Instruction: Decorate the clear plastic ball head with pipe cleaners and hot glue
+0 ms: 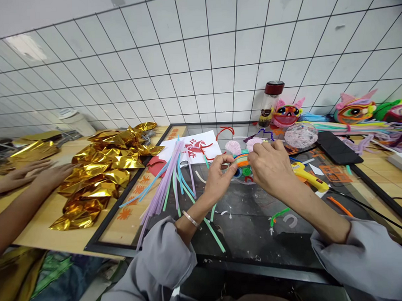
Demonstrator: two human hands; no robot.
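In front of me, over the dark board, is a small animal face (247,175) made of coloured pipe cleaners, with a blue ring eye and a green round patch. Orange and teal pipe cleaners (243,163) curve across its upper part. My left hand (221,175) pinches their left end between thumb and forefinger. Closed at the right end is my right hand (271,166), its fingertips mostly hidden behind the knuckles. Just behind sit two pink fluffy discs (233,147). A yellow glue gun (309,177) lies beside my right wrist.
Lilac, blue and green pipe cleaners (162,187) lie left of my hands, over white paper (201,146) with red cut-outs. Gold foil (102,172) is near another person's hands (52,174). A bottle (270,104), finished faces (287,113) and a phone (339,147) stand or lie right.
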